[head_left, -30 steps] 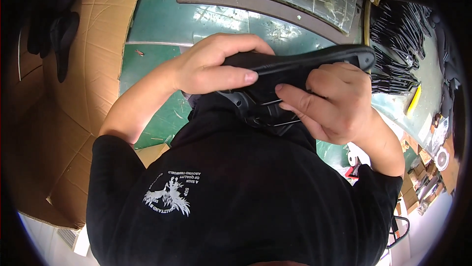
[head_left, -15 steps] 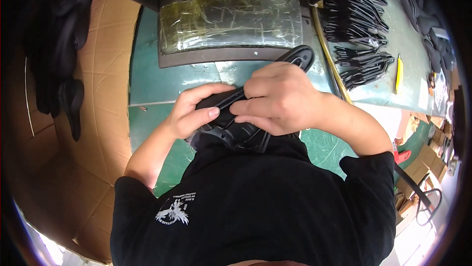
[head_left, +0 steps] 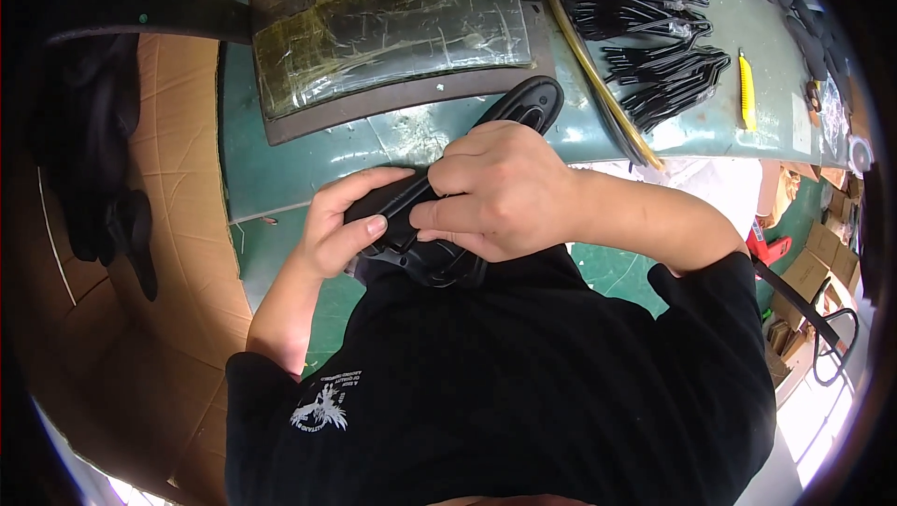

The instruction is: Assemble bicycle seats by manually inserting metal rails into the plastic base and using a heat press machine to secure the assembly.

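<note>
A black bicycle saddle lies at a slant close to my body, its narrow nose toward the table at the upper right. Its wide end is partly covered by my hands. My left hand is closed round that wide end, thumb on the near side and fingers along the far edge. Bent fingers of my right hand press together against the middle of the saddle. Whether a small part sits between those fingertips is hidden.
A tape-wrapped block rests on a dark board on the green table. To its right are a yellowish tube, bundled black bent rods and a yellow tool. A cardboard box holding black saddles stands left.
The whole view has shifted, so the table things appear farther left and slightly turned. Both hands keep their places on the saddle, with little visible finger movement.
</note>
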{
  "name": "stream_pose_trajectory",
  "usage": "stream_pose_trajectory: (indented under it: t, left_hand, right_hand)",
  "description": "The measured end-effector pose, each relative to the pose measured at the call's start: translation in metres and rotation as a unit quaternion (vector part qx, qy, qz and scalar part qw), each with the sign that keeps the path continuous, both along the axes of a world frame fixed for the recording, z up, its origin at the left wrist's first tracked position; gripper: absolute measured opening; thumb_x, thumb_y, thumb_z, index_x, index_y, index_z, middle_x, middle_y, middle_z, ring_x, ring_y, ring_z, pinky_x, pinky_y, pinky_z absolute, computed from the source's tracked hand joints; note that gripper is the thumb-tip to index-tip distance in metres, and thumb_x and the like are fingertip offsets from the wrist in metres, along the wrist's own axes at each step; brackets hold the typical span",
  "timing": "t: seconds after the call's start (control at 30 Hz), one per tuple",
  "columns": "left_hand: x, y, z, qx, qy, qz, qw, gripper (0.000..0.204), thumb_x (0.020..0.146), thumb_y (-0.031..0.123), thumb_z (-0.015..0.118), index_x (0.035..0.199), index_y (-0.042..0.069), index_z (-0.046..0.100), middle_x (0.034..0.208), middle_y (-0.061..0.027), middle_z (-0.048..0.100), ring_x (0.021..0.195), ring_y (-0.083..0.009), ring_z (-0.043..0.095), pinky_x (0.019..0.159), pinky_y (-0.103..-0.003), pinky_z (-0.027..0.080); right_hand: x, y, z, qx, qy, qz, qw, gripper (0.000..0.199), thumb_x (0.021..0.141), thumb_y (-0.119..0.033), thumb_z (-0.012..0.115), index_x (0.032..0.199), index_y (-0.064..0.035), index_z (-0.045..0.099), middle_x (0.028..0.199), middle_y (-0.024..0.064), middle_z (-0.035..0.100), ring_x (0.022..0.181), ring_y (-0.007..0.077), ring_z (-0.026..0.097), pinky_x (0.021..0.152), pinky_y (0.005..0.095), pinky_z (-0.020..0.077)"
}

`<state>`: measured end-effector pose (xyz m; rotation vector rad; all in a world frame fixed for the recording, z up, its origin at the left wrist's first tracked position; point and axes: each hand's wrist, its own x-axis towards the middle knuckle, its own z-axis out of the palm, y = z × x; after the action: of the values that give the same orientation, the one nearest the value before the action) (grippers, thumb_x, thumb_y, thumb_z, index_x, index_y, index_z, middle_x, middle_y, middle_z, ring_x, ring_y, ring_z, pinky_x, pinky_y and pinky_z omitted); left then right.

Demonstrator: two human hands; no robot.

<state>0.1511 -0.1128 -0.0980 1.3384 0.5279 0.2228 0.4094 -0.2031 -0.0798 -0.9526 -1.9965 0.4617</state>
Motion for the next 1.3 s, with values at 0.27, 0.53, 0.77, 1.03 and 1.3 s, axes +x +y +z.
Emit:
stream_pose_trajectory:
  t: [0.27,0.53,0.77,1.03,1.3]
  left_hand:
    - [0.000,0.007,-0.003,0.030,-0.044,0.147,0.988,0.060,0.098,0.027,0.062,0.144,-0.011,0.058,0.134,-0.0181,0.070,0.123,-0.0227,0.066,0.110,-0.035,0.048]
    - [0.073,0.069,0.008,0.129,0.011,0.327,0.936,0.047,0.109,0.028,0.061,0.140,-0.008,0.060,0.129,-0.0145,0.071,0.114,-0.0193,0.067,0.102,-0.034,0.052]
    - [0.112,0.093,-0.002,0.625,0.030,0.280,0.728,0.021,0.092,0.013,0.078,0.082,-0.004,0.071,0.126,-0.0254,0.072,0.104,-0.0380,0.073,0.092,-0.040,0.057]
    - [0.119,0.123,-0.013,0.661,-0.004,0.289,0.692,0.016,0.095,0.009,0.076,0.086,-0.004,0.073,0.114,-0.0174,0.078,0.094,-0.0328,0.076,0.083,-0.037,0.059]
    - [0.119,0.114,-0.013,0.658,-0.022,0.333,0.675,0.023,0.091,0.016,0.080,0.105,0.001,0.069,0.138,-0.0201,0.065,0.113,-0.0398,0.070,0.090,-0.045,0.059]
  right_hand:
    - [0.015,0.029,0.031,0.052,-0.050,-0.024,0.997,0.041,0.080,-0.027,0.088,0.115,-0.0081,0.077,0.124,0.0151,0.067,0.118,0.0363,0.064,0.097,0.0453,0.0520]
    - [0.007,0.065,-0.002,-0.060,-0.030,-0.348,0.935,0.054,0.087,-0.019,0.078,0.133,0.0044,0.063,0.132,0.0312,0.064,0.098,0.0476,0.073,0.084,0.0475,0.0627]
    - [0.016,0.109,-0.016,-0.003,-0.051,-0.420,0.906,0.044,0.080,-0.020,0.074,0.121,-0.0070,0.076,0.126,0.0192,0.073,0.093,0.0391,0.076,0.080,0.0441,0.0631]
    - [0.019,0.132,-0.027,0.089,-0.046,-0.440,0.893,0.033,0.079,-0.023,0.076,0.108,-0.0086,0.071,0.109,0.0166,0.070,0.084,0.0358,0.074,0.068,0.0451,0.0610]
    - [0.018,0.127,-0.028,0.053,0.005,-0.439,0.897,0.060,0.090,-0.038,0.079,0.131,0.0039,0.062,0.121,0.0224,0.071,0.101,0.0425,0.073,0.083,0.0473,0.0609]
